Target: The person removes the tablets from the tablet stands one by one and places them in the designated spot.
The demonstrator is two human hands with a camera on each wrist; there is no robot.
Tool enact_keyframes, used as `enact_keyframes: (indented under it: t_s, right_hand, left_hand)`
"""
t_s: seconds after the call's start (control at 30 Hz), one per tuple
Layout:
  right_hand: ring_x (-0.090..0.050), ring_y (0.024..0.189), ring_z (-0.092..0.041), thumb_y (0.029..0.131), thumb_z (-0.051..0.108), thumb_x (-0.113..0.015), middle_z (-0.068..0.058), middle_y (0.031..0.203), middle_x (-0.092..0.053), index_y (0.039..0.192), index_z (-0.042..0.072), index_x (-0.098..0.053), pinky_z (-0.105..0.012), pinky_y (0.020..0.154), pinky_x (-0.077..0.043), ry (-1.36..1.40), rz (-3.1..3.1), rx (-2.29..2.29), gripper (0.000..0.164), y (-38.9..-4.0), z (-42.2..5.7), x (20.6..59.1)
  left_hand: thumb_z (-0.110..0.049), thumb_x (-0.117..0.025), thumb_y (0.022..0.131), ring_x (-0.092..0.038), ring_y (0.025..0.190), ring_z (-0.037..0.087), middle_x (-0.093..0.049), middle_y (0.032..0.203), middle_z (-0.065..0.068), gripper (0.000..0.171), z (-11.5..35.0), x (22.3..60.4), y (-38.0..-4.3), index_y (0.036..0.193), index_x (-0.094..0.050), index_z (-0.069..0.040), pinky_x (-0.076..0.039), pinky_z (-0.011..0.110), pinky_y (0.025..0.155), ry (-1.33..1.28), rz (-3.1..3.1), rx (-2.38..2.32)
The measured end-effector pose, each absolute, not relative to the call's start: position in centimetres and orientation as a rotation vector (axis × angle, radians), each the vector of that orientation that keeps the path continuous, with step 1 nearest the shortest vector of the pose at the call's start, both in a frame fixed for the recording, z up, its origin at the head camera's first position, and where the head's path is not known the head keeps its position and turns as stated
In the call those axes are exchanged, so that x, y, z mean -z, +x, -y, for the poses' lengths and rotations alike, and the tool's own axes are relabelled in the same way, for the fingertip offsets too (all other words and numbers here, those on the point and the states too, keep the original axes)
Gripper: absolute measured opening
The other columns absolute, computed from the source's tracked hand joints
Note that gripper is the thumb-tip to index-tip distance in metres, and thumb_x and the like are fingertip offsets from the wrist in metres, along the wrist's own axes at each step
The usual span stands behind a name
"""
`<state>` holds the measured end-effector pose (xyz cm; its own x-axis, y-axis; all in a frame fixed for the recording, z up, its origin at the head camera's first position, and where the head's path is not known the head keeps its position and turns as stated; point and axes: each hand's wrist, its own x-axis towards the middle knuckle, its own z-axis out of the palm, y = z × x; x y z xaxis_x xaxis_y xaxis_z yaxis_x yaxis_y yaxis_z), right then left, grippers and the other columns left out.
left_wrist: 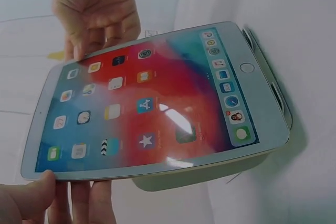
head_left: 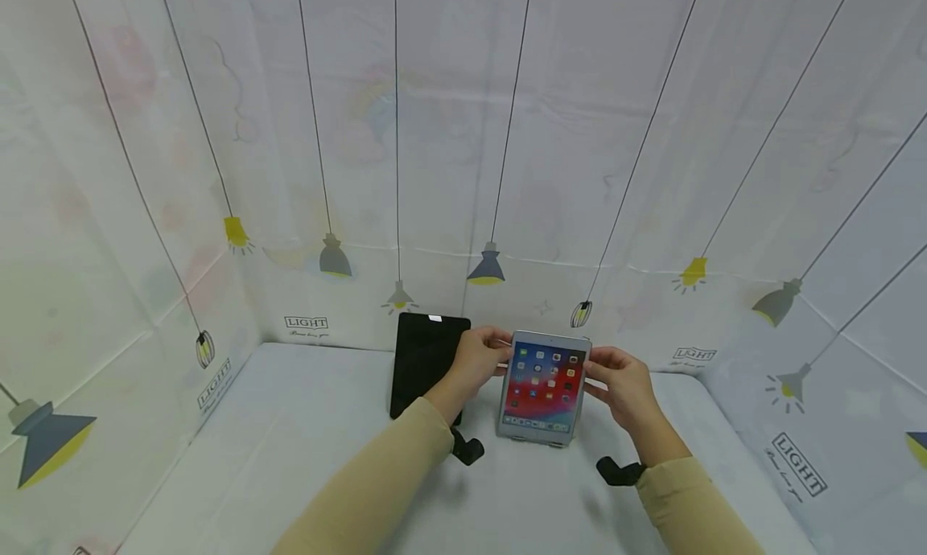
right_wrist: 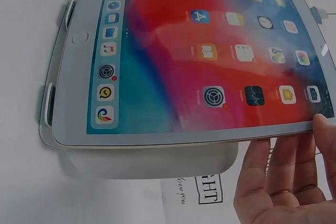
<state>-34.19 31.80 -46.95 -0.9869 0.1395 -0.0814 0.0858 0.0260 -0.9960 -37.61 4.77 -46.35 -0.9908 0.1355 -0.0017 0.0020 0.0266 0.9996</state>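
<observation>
A white-framed tablet (head_left: 543, 386) with a lit screen of app icons leans back on a pale stand (right_wrist: 157, 163), its home-button end down in the stand's lip. My left hand (head_left: 474, 358) grips the tablet's left edge near the top, thumb at the front and fingers behind. On the opposite edge my right hand (head_left: 626, 382) pinches at much the same height, thumb tip on the rim in the right wrist view. Much of the stand is hidden behind the tablet.
Behind my left hand, a flat black tablet-like slab (head_left: 427, 362) with a small white label stands tilted, partly covered by the hand and forearm. A white cloth (head_left: 304, 426) covers the table. Lamp-printed curtains (head_left: 434, 177) enclose its back and sides.
</observation>
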Motion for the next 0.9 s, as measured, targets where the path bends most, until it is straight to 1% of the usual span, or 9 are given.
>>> enact_keyframes:
  t_s: [0.17,0.27,0.5,0.6,0.77,0.87,0.9]
  right_hand:
    - [-0.071,0.102,-0.014,0.104,0.014,-0.072,0.008,0.107,-0.071,0.117,0.017,-0.076,-0.036,0.092,-0.067,-0.236,2.202,-2.167,0.014,-34.0,-31.8,46.7]
    - [-0.071,0.102,-0.015,0.104,0.015,-0.072,0.009,0.107,-0.071,0.117,0.018,-0.076,-0.034,0.091,-0.067,-0.23,2.208,-2.16,0.014,-33.8,-31.9,46.5]
    - [-0.07,0.104,-0.016,0.105,0.019,-0.072,0.009,0.108,-0.071,0.119,0.019,-0.076,-0.032,0.09,-0.067,-0.237,2.256,-2.134,0.015,-33.2,-31.9,46.1]
    - [-0.071,0.102,-0.016,0.105,0.019,-0.072,0.009,0.106,-0.072,0.12,0.019,-0.076,-0.032,0.089,-0.067,-0.246,2.261,-2.132,0.015,-32.9,-31.8,46.1]
    - [-0.073,0.098,-0.014,0.105,0.019,-0.071,0.009,0.104,-0.073,0.125,0.013,-0.074,-0.031,0.085,-0.068,-0.228,2.291,-2.083,0.02,-32.4,-31.7,46.1]
    - [-0.074,0.096,-0.012,0.105,0.017,-0.071,0.01,0.103,-0.073,0.127,0.01,-0.073,-0.03,0.084,-0.068,-0.212,2.302,-2.079,0.023,-32.0,-31.7,46.1]
    - [-0.074,0.095,-0.012,0.105,0.017,-0.072,0.009,0.102,-0.073,0.128,0.009,-0.073,-0.03,0.083,-0.068,-0.221,2.298,-2.086,0.024,-32.0,-31.7,46.2]
  left_hand:
    - [-0.009,-0.072,0.103,-0.077,0.09,0.018,-0.074,0.104,0.007,0.013,-4.6,46.2,-37.6,0.113,-0.078,-0.016,-0.069,0.037,0.082,0.174,-2.203,-2.098]
    - [-0.01,-0.072,0.103,-0.077,0.089,0.018,-0.074,0.103,0.007,0.013,-4.5,46.1,-37.5,0.113,-0.078,-0.017,-0.069,0.034,0.08,0.179,-2.208,-2.088]
    - [-0.009,-0.073,0.103,-0.077,0.088,0.018,-0.074,0.102,0.007,0.013,-4.3,45.8,-37.3,0.112,-0.077,-0.017,-0.069,0.038,0.083,0.16,-2.19,-2.077]
    - [-0.009,-0.073,0.102,-0.077,0.087,0.018,-0.074,0.102,0.007,0.013,-4.2,45.7,-37.1,0.111,-0.078,-0.016,-0.069,0.037,0.08,0.16,-2.18,-2.077]
    - [-0.008,-0.074,0.101,-0.078,0.083,0.017,-0.075,0.1,0.007,0.011,-4.0,45.9,-36.7,0.109,-0.078,-0.015,-0.069,0.032,0.074,0.179,-2.172,-2.078]
    - [-0.007,-0.073,0.102,-0.078,0.082,0.017,-0.076,0.099,0.007,0.011,-3.9,46.0,-36.5,0.109,-0.077,-0.013,-0.07,0.038,0.078,0.206,-2.163,-2.079]
    - [-0.006,-0.072,0.102,-0.079,0.084,0.021,-0.076,0.1,0.008,0.011,-3.8,46.1,-36.4,0.109,-0.077,-0.012,-0.07,0.039,0.078,0.215,-2.16,-2.08]
